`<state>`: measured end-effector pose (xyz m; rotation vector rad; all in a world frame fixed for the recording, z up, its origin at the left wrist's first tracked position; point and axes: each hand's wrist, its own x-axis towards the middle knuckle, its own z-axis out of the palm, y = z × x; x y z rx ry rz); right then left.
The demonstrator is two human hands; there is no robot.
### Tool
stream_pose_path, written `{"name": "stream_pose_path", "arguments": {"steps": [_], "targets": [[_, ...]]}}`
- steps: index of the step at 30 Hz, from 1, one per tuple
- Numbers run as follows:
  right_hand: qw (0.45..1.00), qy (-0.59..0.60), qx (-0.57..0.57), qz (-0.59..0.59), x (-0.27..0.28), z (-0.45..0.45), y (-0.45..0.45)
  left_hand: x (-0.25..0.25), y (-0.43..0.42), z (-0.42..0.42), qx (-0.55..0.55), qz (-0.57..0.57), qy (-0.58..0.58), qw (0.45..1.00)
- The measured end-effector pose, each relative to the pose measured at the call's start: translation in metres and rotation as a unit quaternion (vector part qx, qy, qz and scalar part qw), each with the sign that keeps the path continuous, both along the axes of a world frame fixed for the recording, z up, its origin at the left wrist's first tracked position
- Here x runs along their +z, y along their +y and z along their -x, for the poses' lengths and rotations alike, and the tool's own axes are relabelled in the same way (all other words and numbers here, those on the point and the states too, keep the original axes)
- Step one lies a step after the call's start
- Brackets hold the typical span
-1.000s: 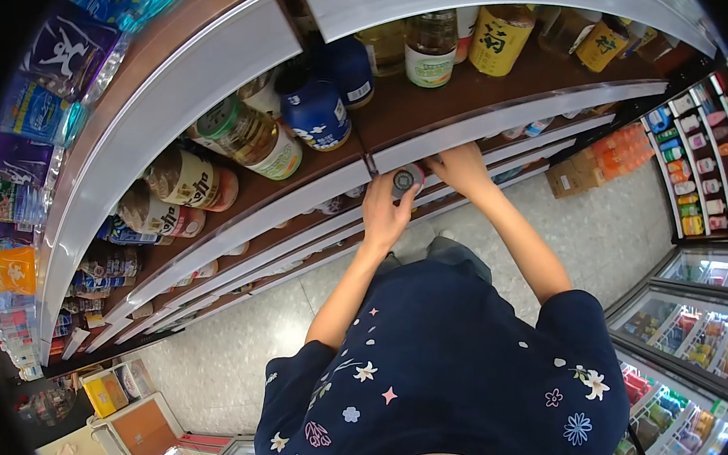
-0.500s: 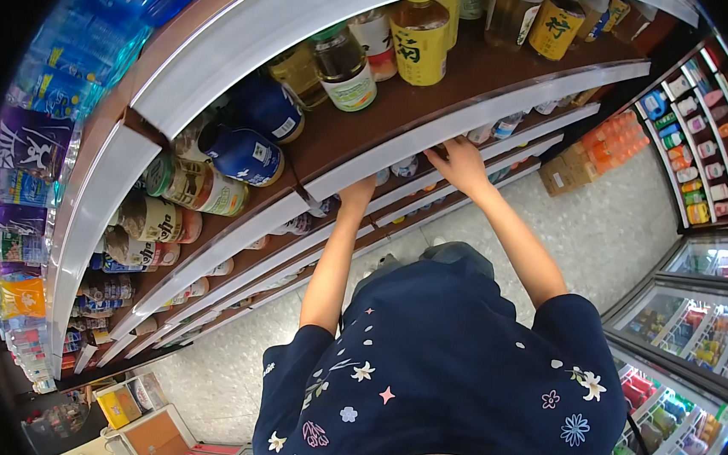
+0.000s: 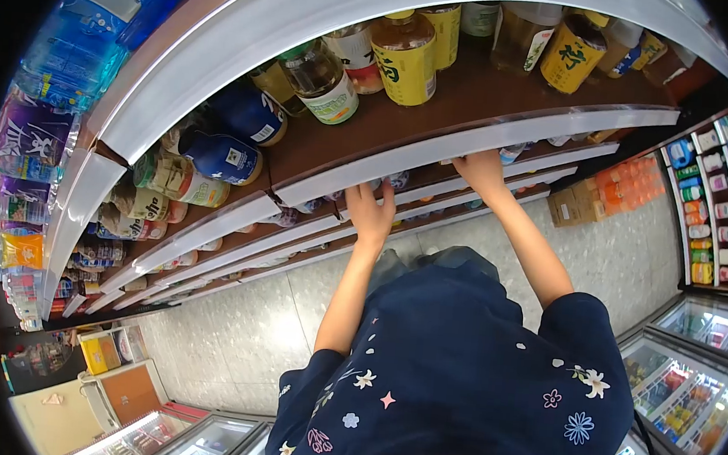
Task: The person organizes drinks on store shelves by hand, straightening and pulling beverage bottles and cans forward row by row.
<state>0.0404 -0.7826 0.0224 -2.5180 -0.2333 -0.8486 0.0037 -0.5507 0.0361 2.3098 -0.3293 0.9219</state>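
Observation:
My left hand [image 3: 369, 217] is at the front of a lower shelf, below the white shelf edge [image 3: 385, 174]. Its fingers are spread and point at small bottles [image 3: 398, 180] standing there; whether they touch one I cannot make out. Further right, my right hand [image 3: 481, 172] reaches in under the same edge. Its fingertips are mostly hidden by the shelf, so I cannot see what they touch. Close by on its right is a bottle with a blue and white label [image 3: 513, 153].
The shelf above holds yellow-labelled drink bottles [image 3: 405, 58], a green-capped bottle [image 3: 320, 83] and dark blue bottles [image 3: 222, 156]. Cardboard boxes [image 3: 575, 204] and orange wrapped bottles [image 3: 632, 190] stand on the floor at right. Glass-door fridges [image 3: 684, 394] line the lower right.
My left hand has drawn back from under the shelf edge, and its fingers now show spread. The right hand has shifted slightly right, its fingers now more hidden. The view has turned a little.

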Motion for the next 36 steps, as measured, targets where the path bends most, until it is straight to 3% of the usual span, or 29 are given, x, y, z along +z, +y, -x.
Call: {"name": "stream_pose_path", "arguments": {"steps": [2,6,9,15,21,27,30,33,36], "targets": [[1.0,-0.004,0.011,0.013,-0.002,-0.004,-0.001,-0.011,-0.009,0.007,-0.033,0.086,0.139,0.986],[0.998,-0.037,-0.003,0.056,0.007,-0.012,0.005,-0.02,-0.021,-0.002,-0.021,0.136,0.197,0.971],[1.0,-0.03,-0.005,0.002,0.002,-0.022,-0.001,-0.032,-0.039,-0.006,0.031,0.085,0.121,0.989],[0.993,0.067,0.081,-0.055,0.024,0.007,-0.014,-0.039,-0.043,-0.026,0.036,-0.061,0.109,0.991],[0.982,0.176,0.019,-0.059,0.012,0.03,-0.018,-0.035,-0.059,-0.029,-0.042,0.06,0.173,0.982],[0.986,0.062,0.083,-0.13,0.02,0.057,-0.018,-0.038,-0.065,-0.054,-0.152,0.027,0.101,0.983],[0.982,0.108,0.056,-0.143,0.035,0.07,-0.02,-0.039,-0.076,-0.057,-0.18,0.045,0.21,0.96],[0.977,0.128,0.068,-0.157,0.049,0.076,-0.014,-0.052,-0.08,-0.068,-0.174,0.0,0.161,0.971],[0.973,0.15,0.092,-0.152,0.047,0.08,0.001,-0.042,-0.063,-0.07,-0.214,-0.017,0.272,0.938]]}}
